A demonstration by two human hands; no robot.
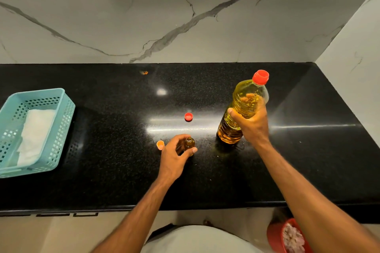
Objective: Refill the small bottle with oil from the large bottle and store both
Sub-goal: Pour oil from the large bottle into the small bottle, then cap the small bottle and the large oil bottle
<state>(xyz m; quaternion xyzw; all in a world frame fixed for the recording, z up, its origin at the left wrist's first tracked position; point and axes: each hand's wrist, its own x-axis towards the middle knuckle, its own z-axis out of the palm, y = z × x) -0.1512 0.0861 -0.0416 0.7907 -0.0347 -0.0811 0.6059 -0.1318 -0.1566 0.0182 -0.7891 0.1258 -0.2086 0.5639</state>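
Note:
A large clear bottle of yellow oil [240, 107] stands on the black counter [115, 150] at centre right, tilted slightly, with a red cap on its neck. My right hand [251, 123] grips its middle. A small amber bottle [189, 143] stands uncapped near the counter's centre, and my left hand [174, 156] is wrapped around it. A loose red cap [188, 116] lies behind the small bottle. A small orange cap [160, 145] lies just left of my left hand.
A light blue perforated basket [61, 129] holding a white cloth [35, 135] sits at the counter's left. Marble walls rise behind and to the right. A red bin [275, 236] stands on the floor below the counter's front edge.

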